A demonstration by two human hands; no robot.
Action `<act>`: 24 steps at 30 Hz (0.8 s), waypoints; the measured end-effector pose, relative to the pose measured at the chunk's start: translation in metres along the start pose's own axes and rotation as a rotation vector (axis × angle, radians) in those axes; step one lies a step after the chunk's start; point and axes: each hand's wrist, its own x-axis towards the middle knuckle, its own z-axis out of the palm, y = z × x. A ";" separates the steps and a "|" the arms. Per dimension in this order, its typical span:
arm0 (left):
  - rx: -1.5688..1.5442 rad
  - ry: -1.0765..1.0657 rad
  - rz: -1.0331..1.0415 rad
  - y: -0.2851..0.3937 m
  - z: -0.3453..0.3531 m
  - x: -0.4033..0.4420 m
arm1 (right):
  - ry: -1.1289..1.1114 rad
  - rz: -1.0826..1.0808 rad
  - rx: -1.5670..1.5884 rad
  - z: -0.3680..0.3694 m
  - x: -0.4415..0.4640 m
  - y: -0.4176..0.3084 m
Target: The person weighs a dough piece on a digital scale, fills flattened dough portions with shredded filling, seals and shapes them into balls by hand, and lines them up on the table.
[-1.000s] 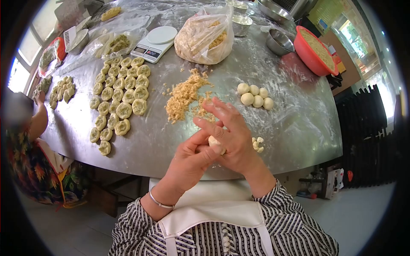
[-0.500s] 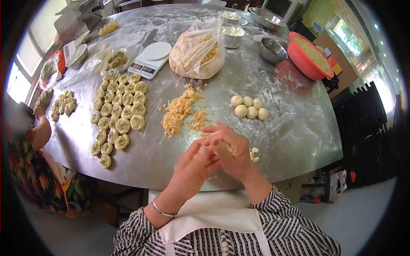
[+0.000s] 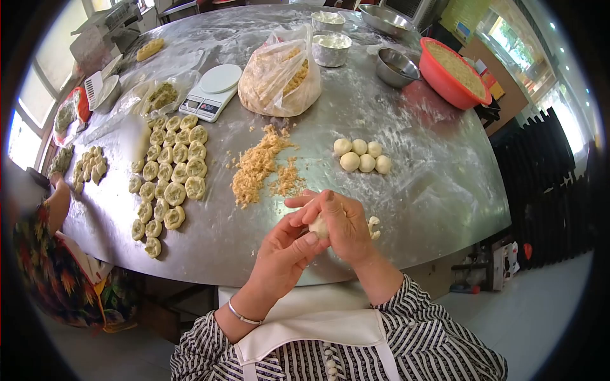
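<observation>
A pale dough ball point(image 3: 319, 227) is held between my two hands above the table's near edge. My left hand point(image 3: 283, 251) wraps round its left side, thumb pressed against it. From the right, my right hand point(image 3: 345, 227) closes over the same ball with bent fingers. Crumbly orange filling point(image 3: 257, 166) lies loose on the metal table just beyond my hands. Several smooth dough balls point(image 3: 366, 162) sit in two rows to the right of it. Small dough pieces point(image 3: 373, 227) lie close beside my right hand.
Several filled dough rounds point(image 3: 180, 152) cover the left side. Behind stand a scale point(image 3: 211, 92), a bag of filling point(image 3: 279, 82), metal bowls point(image 3: 397, 68) and a red basin point(image 3: 452, 75). A co-worker's hand point(image 3: 57, 180) touches greenish pieces at the far left.
My hands have shifted round the dough ball, which shows more clearly between them now. The right fingers have drawn in from their earlier spread. The whole view has shifted slightly.
</observation>
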 end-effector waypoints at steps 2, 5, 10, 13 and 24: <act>0.031 -0.022 0.061 -0.005 -0.009 0.004 | 0.108 -0.054 0.195 0.009 0.000 -0.004; 0.011 -0.056 -0.030 0.004 -0.018 0.005 | 0.271 -0.167 0.389 0.036 0.005 -0.022; -0.029 -0.065 -0.106 0.004 -0.009 0.006 | 0.015 -0.050 0.017 0.000 0.002 0.002; -0.007 -0.035 -0.048 0.000 -0.011 0.007 | 0.059 -0.021 0.075 0.001 0.002 0.005; -0.076 -0.101 -0.076 -0.010 -0.028 0.020 | 0.156 -0.071 -0.092 0.002 0.008 0.022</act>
